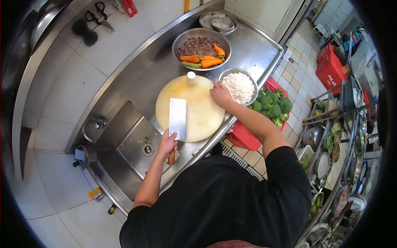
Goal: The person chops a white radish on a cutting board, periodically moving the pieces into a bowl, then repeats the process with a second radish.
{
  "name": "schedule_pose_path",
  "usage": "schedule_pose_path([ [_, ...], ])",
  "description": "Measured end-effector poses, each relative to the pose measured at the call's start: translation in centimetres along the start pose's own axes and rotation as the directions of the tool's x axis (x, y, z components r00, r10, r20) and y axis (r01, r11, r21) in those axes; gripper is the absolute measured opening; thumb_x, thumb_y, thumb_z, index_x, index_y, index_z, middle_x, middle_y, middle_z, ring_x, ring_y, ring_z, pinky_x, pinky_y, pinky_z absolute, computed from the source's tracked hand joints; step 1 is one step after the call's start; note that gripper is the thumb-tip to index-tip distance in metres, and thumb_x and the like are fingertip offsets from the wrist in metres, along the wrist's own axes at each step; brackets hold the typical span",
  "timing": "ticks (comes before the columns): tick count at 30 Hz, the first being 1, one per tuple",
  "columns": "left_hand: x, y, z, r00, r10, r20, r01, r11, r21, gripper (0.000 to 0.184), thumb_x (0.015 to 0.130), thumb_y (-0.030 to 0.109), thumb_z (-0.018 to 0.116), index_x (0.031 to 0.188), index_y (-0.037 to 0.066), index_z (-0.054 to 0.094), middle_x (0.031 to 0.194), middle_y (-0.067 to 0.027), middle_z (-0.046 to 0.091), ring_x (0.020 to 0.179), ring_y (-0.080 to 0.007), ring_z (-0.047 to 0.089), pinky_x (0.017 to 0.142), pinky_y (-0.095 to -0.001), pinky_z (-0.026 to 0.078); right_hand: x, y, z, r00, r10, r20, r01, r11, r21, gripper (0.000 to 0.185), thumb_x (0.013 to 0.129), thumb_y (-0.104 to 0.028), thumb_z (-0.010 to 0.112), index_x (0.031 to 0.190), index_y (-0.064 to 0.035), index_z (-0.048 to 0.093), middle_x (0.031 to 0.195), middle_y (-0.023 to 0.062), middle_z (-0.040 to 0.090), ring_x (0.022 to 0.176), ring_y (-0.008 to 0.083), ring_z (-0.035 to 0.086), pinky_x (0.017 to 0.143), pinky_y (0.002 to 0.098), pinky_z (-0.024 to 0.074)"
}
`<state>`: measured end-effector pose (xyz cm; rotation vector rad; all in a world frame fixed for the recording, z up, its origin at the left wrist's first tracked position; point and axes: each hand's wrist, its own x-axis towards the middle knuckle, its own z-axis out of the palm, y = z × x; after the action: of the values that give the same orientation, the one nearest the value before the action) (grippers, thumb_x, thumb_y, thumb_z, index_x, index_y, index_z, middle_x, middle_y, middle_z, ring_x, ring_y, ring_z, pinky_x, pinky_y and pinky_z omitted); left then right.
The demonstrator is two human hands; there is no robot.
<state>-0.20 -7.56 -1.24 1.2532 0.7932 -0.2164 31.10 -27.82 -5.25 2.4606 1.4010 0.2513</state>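
Note:
My left hand [166, 145] is wrapped round the wooden handle of a cleaver [178, 118], its broad blade lying over the left part of a round cutting board [202, 111]. Near the board's right edge is my right hand [221, 94], fingers curled inward beside the rim of a metal bowl of white diced pieces [238, 87]. Whether anything sits in those fingers cannot be made out. A short white cylindrical piece [191, 77] stands at the far side of the board.
Behind the board, a larger metal bowl [177, 48] holds carrots [211, 63] and brownish-purple chopped pieces. Smaller metal bowls [222, 22] stand farther back. The sink basin [136, 136] lies left. Broccoli [273, 105] fills a red crate beyond the counter's right edge. Shelves with food trays stand far right.

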Motion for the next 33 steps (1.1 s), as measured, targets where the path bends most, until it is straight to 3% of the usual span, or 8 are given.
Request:
schedule_pose_path([
  [7, 0.3, 0.2, 1.7, 0.999, -0.007, 0.047, 0.008, 1.000, -0.008, 0.023, 0.108, 0.021, 0.053, 0.128, 0.011, 0.048, 0.063, -0.0015, 0.048, 0.040, -0.0125, 0.043, 0.036, -0.0312, 0.042, -1.5, -1.4, -0.5, 0.999, 0.039, 0.019, -0.041, 0.993, 0.111, 0.023, 0.094, -0.018, 0.055, 0.101, -0.0052, 0.073, 0.106, 0.0104, 0.075, 0.123, 0.0278, 0.054, 0.106, 0.0425, 0.0378],
  [11, 0.7, 1.4, 3.7, 0.998, 0.007, 0.065, -0.012, 0.997, 0.078, 0.023, 0.108, 0.021, 0.053, 0.128, 0.010, 0.049, 0.062, -0.0019, 0.048, 0.040, -0.0130, 0.044, 0.036, -0.0318, 0.043, -4.0, -2.7, -4.9, 0.988, 0.150, 0.021, -0.144, 0.883, 0.448, 0.017, 0.086, -0.016, 0.067, 0.100, -0.0070, 0.070, 0.100, 0.0115, 0.072, 0.114, 0.0296, 0.060, 0.102, 0.0456, 0.0403],
  [16, 2.9, 3.9, 7.4, 0.962, 0.184, 0.201, -0.236, 0.931, 0.277, 0.027, 0.107, 0.023, 0.055, 0.127, 0.006, 0.050, 0.062, -0.0049, 0.052, 0.039, -0.0159, 0.047, 0.037, -0.0347, 0.043, -5.5, -2.6, -8.3, 0.883, 0.409, -0.229, -0.104, 0.646, 0.756, 0.015, 0.087, -0.015, 0.066, 0.100, -0.0067, 0.067, 0.101, 0.0136, 0.069, 0.100, 0.0346, 0.063, 0.093, 0.0477, 0.0465],
  [19, 3.3, 7.3, 10.7, 0.939, 0.274, 0.207, -0.331, 0.884, 0.331, 0.021, 0.108, 0.022, 0.053, 0.124, 0.008, 0.049, 0.063, -0.0003, 0.047, 0.042, -0.0119, 0.044, 0.039, -0.0321, 0.041, -5.7, 0.1, -6.6, 0.764, 0.588, -0.267, -0.134, 0.549, 0.825, 0.016, 0.086, -0.012, 0.064, 0.100, -0.0054, 0.066, 0.102, 0.0159, 0.067, 0.099, 0.0367, 0.063, 0.090, 0.0486, 0.0482],
  [24, 1.6, 9.7, 10.5, 0.911, 0.385, 0.150, -0.412, 0.870, 0.270, 0.029, 0.108, 0.025, 0.054, 0.128, 0.004, 0.051, 0.064, -0.0035, 0.053, 0.047, -0.0153, 0.052, 0.043, -0.0337, 0.046, -7.7, 5.7, -2.2, 0.661, 0.743, -0.109, -0.541, 0.571, 0.617, 0.037, 0.084, -0.008, 0.064, 0.120, -0.0071, 0.068, 0.116, 0.0216, 0.065, 0.108, 0.0398, 0.063, 0.096, 0.0484, 0.0504],
  [28, -0.3, 7.1, 6.3, 0.858, 0.511, -0.052, -0.470, 0.821, 0.324, 0.029, 0.107, 0.023, 0.053, 0.127, 0.002, 0.053, 0.067, -0.0089, 0.060, 0.052, -0.0185, 0.059, 0.048, -0.0377, 0.050, -5.3, 5.3, -4.2, 0.735, 0.674, -0.066, -0.347, 0.459, 0.818, 0.037, 0.087, -0.011, 0.066, 0.124, -0.0048, 0.066, 0.125, 0.0208, 0.064, 0.120, 0.0399, 0.061, 0.104, 0.0480, 0.0487],
  [32, 2.2, -0.2, -0.4, 0.583, 0.812, 0.029, -0.506, 0.335, 0.795, 0.024, 0.106, 0.018, 0.048, 0.121, 0.001, 0.053, 0.076, -0.0197, 0.067, 0.058, -0.0274, 0.068, 0.050, -0.0443, 0.053, 1.3, 1.9, -6.0, 0.899, 0.438, -0.001, -0.228, 0.471, 0.852, 0.070, 0.086, -0.021, 0.074, 0.148, -0.0040, 0.046, 0.145, 0.0236, 0.054, 0.134, 0.0407, 0.053, 0.114, 0.0451, 0.0441],
  [33, 1.2, -0.2, -0.3, 0.775, 0.630, -0.043, -0.359, 0.496, 0.790, 0.024, 0.106, 0.019, 0.048, 0.121, 0.001, 0.052, 0.076, -0.0199, 0.067, 0.057, -0.0285, 0.068, 0.050, -0.0444, 0.053, 2.8, 0.5, -6.0, 0.899, 0.426, -0.097, -0.145, 0.500, 0.854, 0.076, 0.085, -0.022, 0.075, 0.150, -0.0036, 0.042, 0.146, 0.0254, 0.052, 0.136, 0.0417, 0.052, 0.115, 0.0465, 0.0434],
])
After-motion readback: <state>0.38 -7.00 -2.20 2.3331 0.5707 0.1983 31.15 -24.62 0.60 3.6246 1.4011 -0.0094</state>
